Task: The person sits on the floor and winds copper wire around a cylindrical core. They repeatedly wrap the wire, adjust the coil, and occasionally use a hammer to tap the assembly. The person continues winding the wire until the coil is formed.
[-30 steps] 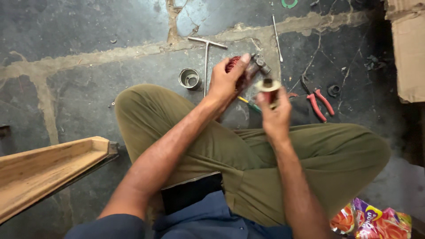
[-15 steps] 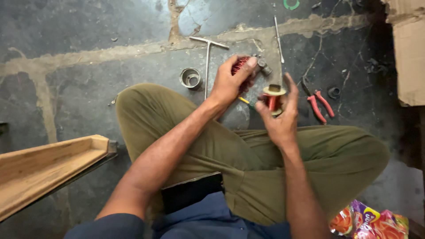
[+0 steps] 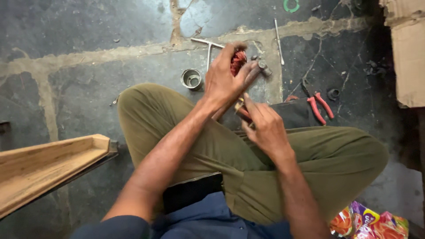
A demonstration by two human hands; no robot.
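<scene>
Wooden and pale, a long trough-shaped moulding (image 3: 48, 163) lay at the far left on the dark stone floor (image 3: 88, 35). Just right of it rose the person's olive-trousered knee, and beyond that knee a small metal ring (image 3: 191, 79) sat on the floor beside a T-shaped metal tool (image 3: 208, 48).

The left hand (image 3: 226, 82) was closed around a motor part (image 3: 241, 66), held above the floor in front of the crossed legs. The part showed a bundle of reddish copper windings between the fingers, and a grey metal shaft stuck out to the right, past the thumb.

Just below it, the right hand (image 3: 265, 128) was curled shut over a small yellowish and red object, mostly hidden and blurred, so what it was could not be told.

Further right, red-handled pliers (image 3: 319, 107) lay on the floor, a thin metal rod (image 3: 278, 40) above them, and torn cardboard (image 3: 407, 53) stood at the right edge. Bright snack wrappers (image 3: 372, 223) lay at the bottom right.
</scene>
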